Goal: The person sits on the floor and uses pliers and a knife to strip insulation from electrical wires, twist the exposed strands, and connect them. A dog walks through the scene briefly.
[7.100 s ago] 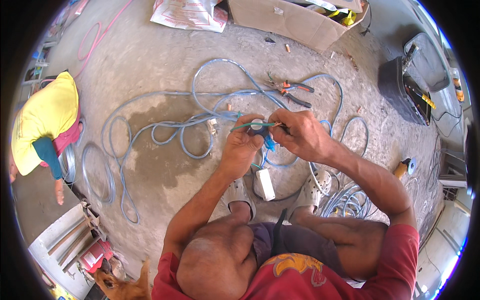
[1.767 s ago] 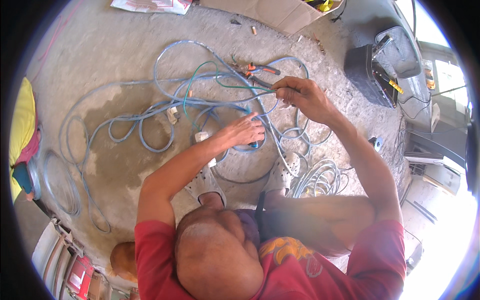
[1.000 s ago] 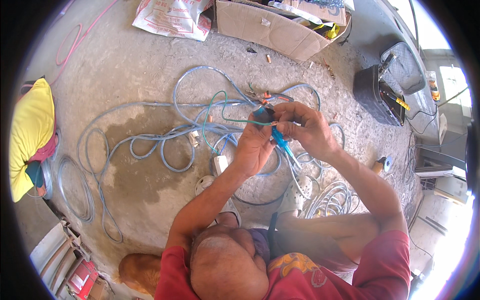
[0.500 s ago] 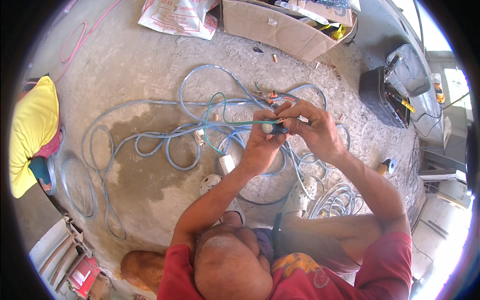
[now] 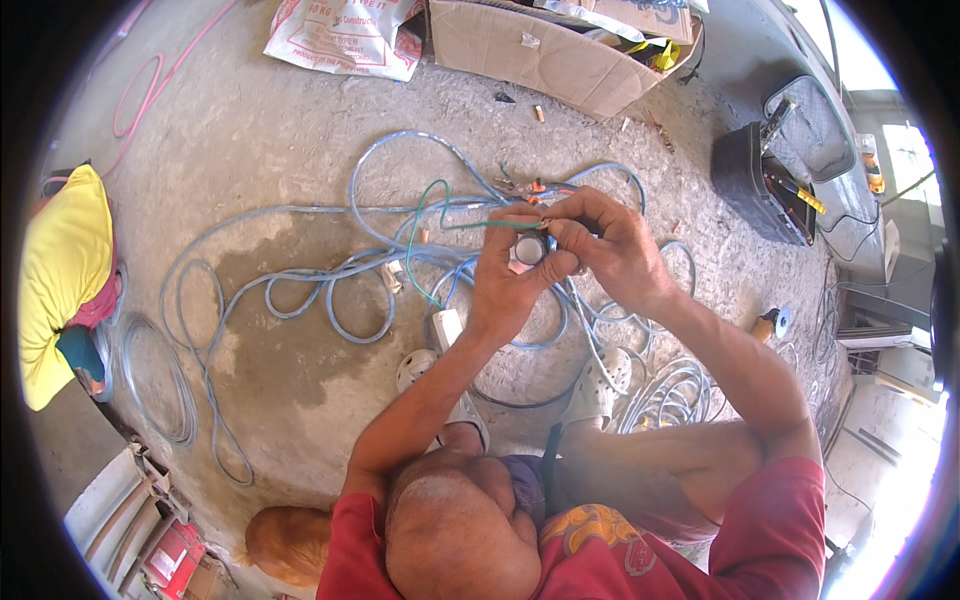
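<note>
My left hand (image 5: 508,285) is closed round a small dark piece with a pale round end (image 5: 527,250); its kind is unclear. A thin green wire (image 5: 470,225) runs over that hand's fingers, its coppery tip reaching my right fingertips. My right hand (image 5: 620,255) pinches at this tip, close against the left. The green wire loops down beside a blue one to a white oblong block (image 5: 447,325), below my left hand. Orange-handled pliers (image 5: 537,186) lie on the floor just beyond my hands, partly covered by them.
Blue-grey cable (image 5: 330,275) sprawls in loops across the concrete floor, with another coil (image 5: 670,395) by my right shoe. A cardboard box (image 5: 540,65) and a printed sack (image 5: 345,40) stand at the back. On the right is a black toolbox (image 5: 750,180); a yellow-covered person (image 5: 70,270) is far left.
Both hands have shifted slightly left and turned, so the pale round end of the held piece faces up more. The green wire's tip stays at my right fingertips.
</note>
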Tool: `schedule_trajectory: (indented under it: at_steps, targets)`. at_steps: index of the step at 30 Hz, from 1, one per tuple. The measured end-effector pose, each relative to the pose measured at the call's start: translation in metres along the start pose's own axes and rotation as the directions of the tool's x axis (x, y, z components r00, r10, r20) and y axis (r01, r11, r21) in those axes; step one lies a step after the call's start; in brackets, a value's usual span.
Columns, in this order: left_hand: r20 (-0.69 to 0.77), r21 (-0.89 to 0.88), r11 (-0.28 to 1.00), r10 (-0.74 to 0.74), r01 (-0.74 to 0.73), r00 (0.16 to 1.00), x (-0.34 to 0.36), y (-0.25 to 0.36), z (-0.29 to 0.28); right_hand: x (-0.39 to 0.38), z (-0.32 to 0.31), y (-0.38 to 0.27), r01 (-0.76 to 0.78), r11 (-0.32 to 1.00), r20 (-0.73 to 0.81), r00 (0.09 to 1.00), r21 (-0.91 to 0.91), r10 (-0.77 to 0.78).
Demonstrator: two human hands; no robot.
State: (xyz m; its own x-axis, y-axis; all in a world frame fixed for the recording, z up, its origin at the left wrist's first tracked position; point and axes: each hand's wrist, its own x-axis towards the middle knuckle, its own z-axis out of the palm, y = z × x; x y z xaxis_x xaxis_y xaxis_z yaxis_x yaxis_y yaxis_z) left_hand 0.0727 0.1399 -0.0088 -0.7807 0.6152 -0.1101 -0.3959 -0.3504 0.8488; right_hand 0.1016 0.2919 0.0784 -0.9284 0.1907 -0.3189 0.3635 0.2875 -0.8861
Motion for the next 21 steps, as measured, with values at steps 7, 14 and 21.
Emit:
schedule_trajectory:
  at_steps: [7,14,21]
  targets:
    - [-0.072,-0.281,0.959,0.017,-0.037,0.997,0.001,0.002,-0.004,0.003,0.007,-0.005,0.122,0.975,-0.068,0.988,-0.185,-0.136]
    - [-0.035,-0.441,0.897,0.015,-0.029,0.999,-0.003,-0.002,-0.001,0.008,0.007,0.006,-0.041,0.996,-0.064,0.997,0.079,0.046]
    - [-0.083,-0.356,0.922,-0.195,0.154,0.977,0.001,-0.001,-0.008,0.013,0.003,0.019,0.050,0.999,-0.034,0.998,0.013,-0.050]
